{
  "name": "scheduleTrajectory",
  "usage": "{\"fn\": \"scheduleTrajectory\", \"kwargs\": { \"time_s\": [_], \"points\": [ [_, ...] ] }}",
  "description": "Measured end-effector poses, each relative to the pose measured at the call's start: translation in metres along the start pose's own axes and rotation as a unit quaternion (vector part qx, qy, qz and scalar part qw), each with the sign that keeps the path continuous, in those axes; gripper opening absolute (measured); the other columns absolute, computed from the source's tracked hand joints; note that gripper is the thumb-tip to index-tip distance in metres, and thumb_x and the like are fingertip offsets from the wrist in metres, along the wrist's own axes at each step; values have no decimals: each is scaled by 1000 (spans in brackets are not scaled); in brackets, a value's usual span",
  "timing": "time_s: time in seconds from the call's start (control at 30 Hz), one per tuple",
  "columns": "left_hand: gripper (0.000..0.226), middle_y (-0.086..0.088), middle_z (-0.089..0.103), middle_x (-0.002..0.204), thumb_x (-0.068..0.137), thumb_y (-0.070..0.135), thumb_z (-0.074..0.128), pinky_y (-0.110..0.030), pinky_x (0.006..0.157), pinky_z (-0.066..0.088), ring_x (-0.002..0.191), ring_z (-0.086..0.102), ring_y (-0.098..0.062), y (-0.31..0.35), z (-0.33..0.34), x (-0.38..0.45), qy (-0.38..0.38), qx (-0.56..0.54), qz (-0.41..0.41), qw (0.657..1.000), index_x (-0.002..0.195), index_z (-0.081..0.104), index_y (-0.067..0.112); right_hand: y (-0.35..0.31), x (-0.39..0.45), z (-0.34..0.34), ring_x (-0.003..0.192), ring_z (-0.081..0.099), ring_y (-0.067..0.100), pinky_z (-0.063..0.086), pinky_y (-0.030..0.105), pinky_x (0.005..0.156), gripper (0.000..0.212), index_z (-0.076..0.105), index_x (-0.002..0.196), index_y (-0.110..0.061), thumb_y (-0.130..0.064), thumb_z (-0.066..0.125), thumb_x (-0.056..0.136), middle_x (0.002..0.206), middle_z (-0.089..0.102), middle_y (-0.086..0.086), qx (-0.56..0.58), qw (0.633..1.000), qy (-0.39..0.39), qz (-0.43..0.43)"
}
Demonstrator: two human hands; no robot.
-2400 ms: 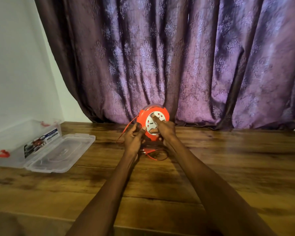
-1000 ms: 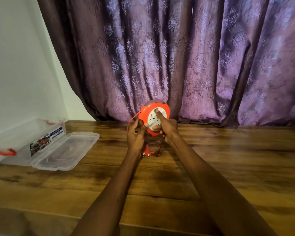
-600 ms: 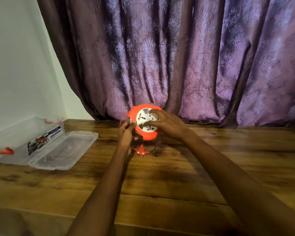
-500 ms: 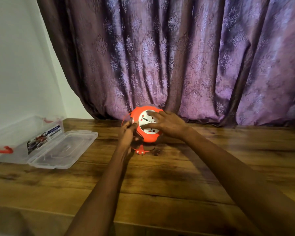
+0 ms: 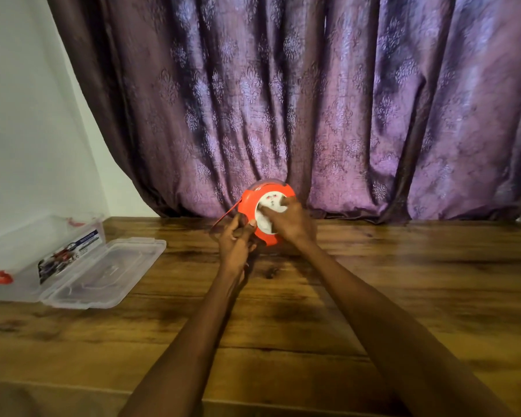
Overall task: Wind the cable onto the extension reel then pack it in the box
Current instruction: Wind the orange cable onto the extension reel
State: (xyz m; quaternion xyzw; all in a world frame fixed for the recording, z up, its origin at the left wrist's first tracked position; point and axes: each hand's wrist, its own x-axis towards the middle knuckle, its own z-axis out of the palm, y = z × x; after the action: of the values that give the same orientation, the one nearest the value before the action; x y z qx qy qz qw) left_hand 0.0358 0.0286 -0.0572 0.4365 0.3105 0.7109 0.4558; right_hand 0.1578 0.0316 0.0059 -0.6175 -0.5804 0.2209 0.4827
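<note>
A round orange extension reel (image 5: pixel 248 203) with a white socket face stands upright near the table's far edge, in front of the curtain. My right hand (image 5: pixel 289 222) lies over the white face with its fingers curled onto it. My left hand (image 5: pixel 235 243) sits at the reel's lower left and pinches the thin orange cable (image 5: pixel 226 216), which runs taut up to the reel's left rim. The plug is hidden behind my left hand. A clear plastic box (image 5: pixel 18 260) with red latches stands open at the far left.
The box's clear lid (image 5: pixel 109 275) lies flat on the wooden table (image 5: pixel 403 290), hinged to the box's right side. A purple patterned curtain (image 5: pixel 313 100) hangs right behind the reel. A white wall closes off the left.
The loose cable loop and plug that lay on the table below the reel have gone from sight. My right hand has kept turning on the reel's face.
</note>
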Motion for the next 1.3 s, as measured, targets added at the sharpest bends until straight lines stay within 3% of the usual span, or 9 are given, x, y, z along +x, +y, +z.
{"fn": "scheduleTrajectory", "kwargs": {
  "time_s": [0.07, 0.17, 0.27, 0.37, 0.53, 0.77, 0.97, 1.1, 1.3],
  "points": [
    [21, -11, 48, 87, 91, 14, 69, -24, 53, 37, 63, 41, -14, 1, 2, -1, 2, -21, -1, 1000, 111, 66, 18, -6, 2, 7, 58, 72, 22, 52, 25, 48, 43, 70, 91, -9, -49, 78, 79, 63, 71, 9, 258, 958, -24, 118],
    [19, -12, 46, 101, 88, 16, 71, -31, 61, 35, 72, 40, -16, 2, 0, -1, 3, -40, -11, 999, 106, 65, 19, -5, 0, 14, 24, 37, 7, 22, 13, 33, 40, 64, 75, -10, -48, 76, 81, 52, 68, 11, 305, 940, -28, 148],
    [17, -16, 53, 94, 89, 19, 70, -30, 59, 35, 71, 42, -18, 4, -9, 2, 24, -36, -13, 999, 106, 67, 21, 1, 0, 11, 35, 49, 12, 43, 25, 39, 35, 64, 77, -11, -43, 70, 90, 63, 73, 16, 245, 964, -60, 90],
    [15, -13, 57, 83, 90, 20, 68, -20, 43, 36, 52, 40, -15, 7, -18, 8, 43, -32, -38, 998, 105, 69, 22, 10, 4, -6, 87, 71, 27, 58, 41, 79, 25, 72, 97, -21, -43, 66, 88, 92, 77, 7, -46, 997, -3, -66],
    [8, -9, 68, 82, 95, 14, 62, -20, 37, 47, 49, 59, -12, 14, -25, 14, 45, -21, -78, 996, 99, 68, 16, 16, 11, -30, 113, 57, 30, 47, 39, 86, 46, 68, 121, -34, -19, 72, 78, 130, 59, 5, -334, 808, -43, -484],
    [11, -12, 68, 76, 92, 20, 66, -25, 44, 45, 47, 56, -18, 10, -26, 13, 2, 21, -97, 995, 101, 69, 15, -2, 13, -57, 130, 51, 29, 31, 38, 96, 46, 53, 134, -52, -30, 42, 95, 149, 50, 7, -570, 582, -85, -574],
    [23, -20, 59, 103, 92, 16, 66, -38, 72, 48, 85, 51, -27, 8, -21, 7, -60, 1, -86, 995, 115, 65, 15, 8, 17, -60, 108, 64, 27, 44, 38, 84, 49, 57, 129, -54, -22, 40, 96, 133, 63, 11, -599, 510, -31, -617],
    [25, -14, 64, 109, 92, 18, 67, -25, 56, 52, 78, 60, -14, 7, -13, 3, -63, -14, -70, 995, 117, 66, 16, 14, 19, -59, 92, 64, 27, 42, 37, 78, 48, 56, 134, -49, -28, 55, 91, 118, 69, 10, -597, 543, 29, -590],
    [26, -3, 66, 100, 93, 21, 66, -31, 70, 50, 82, 58, -12, -1, 3, -6, -14, -5, -52, 999, 119, 66, 17, 16, 6, -35, 89, 65, 35, 46, 43, 79, 61, 61, 131, -37, -58, 67, 75, 93, 75, 11, -441, 800, 63, -401]
  ]
}}
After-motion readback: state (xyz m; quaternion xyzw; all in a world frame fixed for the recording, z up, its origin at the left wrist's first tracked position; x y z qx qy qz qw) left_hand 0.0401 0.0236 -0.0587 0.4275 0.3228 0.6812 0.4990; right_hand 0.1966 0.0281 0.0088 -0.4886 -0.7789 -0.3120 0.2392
